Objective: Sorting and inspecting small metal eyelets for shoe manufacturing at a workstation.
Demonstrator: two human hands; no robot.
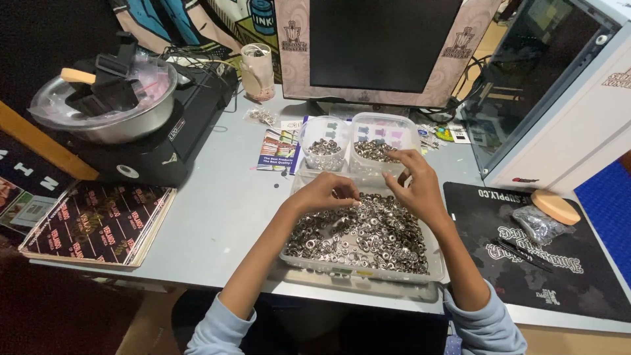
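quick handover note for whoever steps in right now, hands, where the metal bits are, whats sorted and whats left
Left hand: over the big clear tray, fingertips pinched on what looks like one small metal ring.
Right hand: fingers spread at the tray's far edge, close to the right tub; whether it holds a piece cannot be told.
Things: the tray is heaped with small metal rings. Behind it stand the left tub and the right tub, each only partly filled with metal pieces.
Done: some pieces are in both tubs.
Left: most of the pile is in the tray.
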